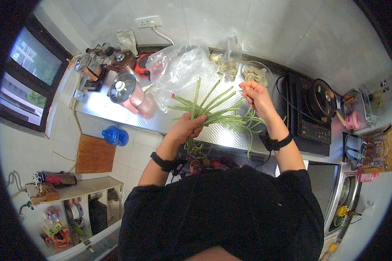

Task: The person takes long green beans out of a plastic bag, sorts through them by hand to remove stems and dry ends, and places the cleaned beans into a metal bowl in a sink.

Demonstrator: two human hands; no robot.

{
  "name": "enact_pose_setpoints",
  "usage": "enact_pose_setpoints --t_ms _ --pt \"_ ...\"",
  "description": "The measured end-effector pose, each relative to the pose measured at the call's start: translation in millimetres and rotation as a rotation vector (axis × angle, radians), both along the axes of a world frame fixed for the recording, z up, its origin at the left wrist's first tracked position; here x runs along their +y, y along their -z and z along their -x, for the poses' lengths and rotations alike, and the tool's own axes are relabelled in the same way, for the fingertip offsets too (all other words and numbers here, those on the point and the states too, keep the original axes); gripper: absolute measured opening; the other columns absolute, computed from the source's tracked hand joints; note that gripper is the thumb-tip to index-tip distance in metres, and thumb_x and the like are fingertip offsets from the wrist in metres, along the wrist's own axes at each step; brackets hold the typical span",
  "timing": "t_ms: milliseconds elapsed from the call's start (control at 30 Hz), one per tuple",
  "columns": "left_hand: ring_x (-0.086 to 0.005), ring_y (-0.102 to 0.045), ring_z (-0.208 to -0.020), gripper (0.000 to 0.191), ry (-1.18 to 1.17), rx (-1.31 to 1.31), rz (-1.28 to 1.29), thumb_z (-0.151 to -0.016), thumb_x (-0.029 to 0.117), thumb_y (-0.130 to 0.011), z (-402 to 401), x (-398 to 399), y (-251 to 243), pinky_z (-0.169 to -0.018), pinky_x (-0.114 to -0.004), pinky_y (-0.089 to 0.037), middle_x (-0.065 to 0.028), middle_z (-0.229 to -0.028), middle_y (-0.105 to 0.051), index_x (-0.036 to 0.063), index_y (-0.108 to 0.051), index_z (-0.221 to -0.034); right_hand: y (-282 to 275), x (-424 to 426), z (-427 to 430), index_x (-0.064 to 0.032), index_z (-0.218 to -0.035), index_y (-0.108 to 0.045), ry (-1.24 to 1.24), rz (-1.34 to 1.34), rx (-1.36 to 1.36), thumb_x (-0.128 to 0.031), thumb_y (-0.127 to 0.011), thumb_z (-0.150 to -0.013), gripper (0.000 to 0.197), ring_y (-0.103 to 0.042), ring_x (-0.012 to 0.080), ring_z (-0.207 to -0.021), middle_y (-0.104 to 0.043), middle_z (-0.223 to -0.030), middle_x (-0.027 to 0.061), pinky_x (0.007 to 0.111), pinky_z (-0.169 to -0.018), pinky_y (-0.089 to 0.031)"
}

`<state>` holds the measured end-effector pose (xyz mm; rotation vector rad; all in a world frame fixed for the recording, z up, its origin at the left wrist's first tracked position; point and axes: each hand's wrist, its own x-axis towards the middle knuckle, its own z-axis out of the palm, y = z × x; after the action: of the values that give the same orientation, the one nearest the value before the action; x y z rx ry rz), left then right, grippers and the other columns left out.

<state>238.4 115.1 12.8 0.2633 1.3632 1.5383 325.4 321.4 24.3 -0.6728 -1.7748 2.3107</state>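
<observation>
A bunch of long green beans [212, 111] is gripped around its middle by my left hand [190, 126]. The stalks fan out above and to the right of the fist, and their other ends hang below it past the counter's front edge. A small red bit [173, 95] shows at one bean's tip on the left. My right hand [256, 98] is raised at the right of the bunch, thumb and forefinger pinched together. A reddish spot shows at its fingertips; whether it holds something small is unclear. Just beyond it stands a clear bowl [256, 74] with pale pieces inside.
Clear plastic bags [186, 65] lie behind the beans on the metal-topped counter [98, 107]. A pink electric pot [125, 93] stands to the left. On the right, a black cooktop [310, 130] carries a lidded pan [323, 98]. A blue water bottle [116, 135] is below the counter at left.
</observation>
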Motion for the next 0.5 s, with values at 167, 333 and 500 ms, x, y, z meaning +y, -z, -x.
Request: enact_pose_setpoints --t_ms 167,333,500 --pt "-0.0041 -0.025 -0.034 0.023 0.037 -0.005 -0.041 -0.075 0.024 -0.048 4 -1 6 -0.031 -0.018 -0.018 0.0045 -0.044 -0.031 0.0028 -0.047 -0.068 11 -3 0 -0.0052 -0.083 -0.05 -0.112 -0.114 0.087 -0.016 -0.037 -0.08 0.017 -0.023 0.0014 -0.039 -0.032 -0.05 -0.0067 0.015 -0.033 -0.02" --pt "-0.0041 -0.024 -0.034 0.024 0.053 -0.016 -0.016 -0.076 0.024 -0.047 4 -1 5 -0.031 -0.018 -0.018 0.0046 -0.043 -0.029 0.0018 -0.047 -0.068 8 -7 -3 -0.0047 -0.084 -0.051 -0.123 -0.784 0.125 -0.014 -0.042 -0.077 0.015 -0.041 0.011 -0.045 -0.042 -0.051 0.0027 0.023 -0.042 -0.035" --pt "-0.0042 -0.024 -0.033 0.025 0.078 0.011 -0.026 -0.076 0.025 -0.047 5 -2 6 -0.031 -0.018 -0.017 0.0044 -0.042 -0.029 0.0014 -0.047 -0.068 16 1 -5 -0.0044 -0.082 -0.049 -0.256 -1.369 0.421 -0.014 -0.05 -0.07 0.015 -0.051 0.0239 -0.056 -0.051 -0.064 0.0098 0.03 -0.051 -0.041"
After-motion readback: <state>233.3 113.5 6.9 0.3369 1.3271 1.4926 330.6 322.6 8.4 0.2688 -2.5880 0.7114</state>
